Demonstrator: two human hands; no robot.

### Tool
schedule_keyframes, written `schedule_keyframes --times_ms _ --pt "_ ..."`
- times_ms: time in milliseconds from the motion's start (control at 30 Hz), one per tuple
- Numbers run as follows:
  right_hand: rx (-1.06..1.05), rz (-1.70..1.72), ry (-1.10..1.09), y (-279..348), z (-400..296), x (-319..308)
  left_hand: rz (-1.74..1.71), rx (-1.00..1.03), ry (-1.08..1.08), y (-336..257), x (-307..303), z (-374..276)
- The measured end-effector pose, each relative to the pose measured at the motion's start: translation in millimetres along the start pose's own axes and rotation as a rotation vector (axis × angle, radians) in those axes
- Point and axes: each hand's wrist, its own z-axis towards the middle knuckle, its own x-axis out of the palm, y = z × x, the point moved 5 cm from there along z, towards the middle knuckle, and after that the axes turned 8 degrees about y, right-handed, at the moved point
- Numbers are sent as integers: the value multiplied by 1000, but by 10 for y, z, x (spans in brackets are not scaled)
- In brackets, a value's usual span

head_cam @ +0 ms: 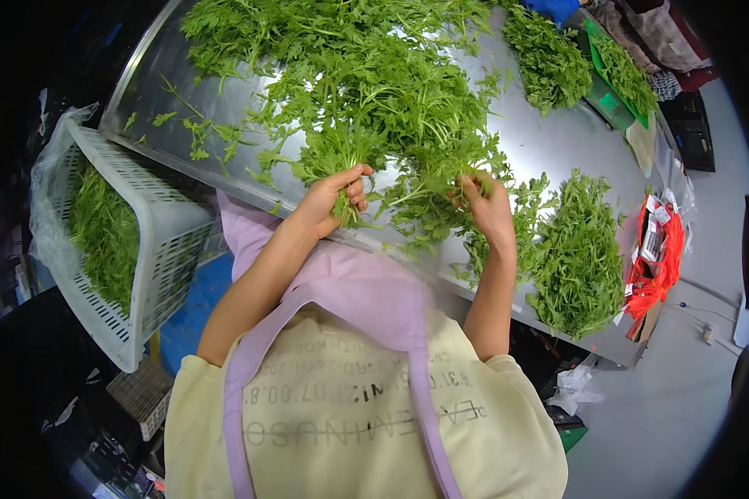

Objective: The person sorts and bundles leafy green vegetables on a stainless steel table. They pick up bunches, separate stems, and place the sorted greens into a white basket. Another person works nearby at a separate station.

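Observation:
My left hand (339, 198) is closed around a small bunch of leafy greens (343, 153), its cut stems poking out below the fingers near the table's front edge. To the right, my right hand (477, 196) has its thumb and fingers bent in among loose sprigs (434, 174); the leaves partly hide the fingertips, and the grip there is unclear. Beyond both hands a large heap of the same greens (387, 81) spreads over the metal table (168, 137). A long pile of greens (580, 262) lies right of my right forearm.
A white plastic crate (156, 212) with greens and a clear liner stands left. At the back right are another pile (546, 62), a weighing scale (611, 103) with greens on its green tray, and a co-worker's sleeve (668, 31). Red ties (665, 256) lie at the table's right end.

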Motion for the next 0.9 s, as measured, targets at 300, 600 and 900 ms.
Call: schedule_keyframes --times_ms 300,600,900 --pt "-84 306 116 235 -123 157 90 87 -66 -5 55 -24" --pt "-119 614 283 252 -85 326 159 261 -101 -113 89 -62" --pt "-144 513 13 140 -16 246 132 252 -140 -115 87 -58"
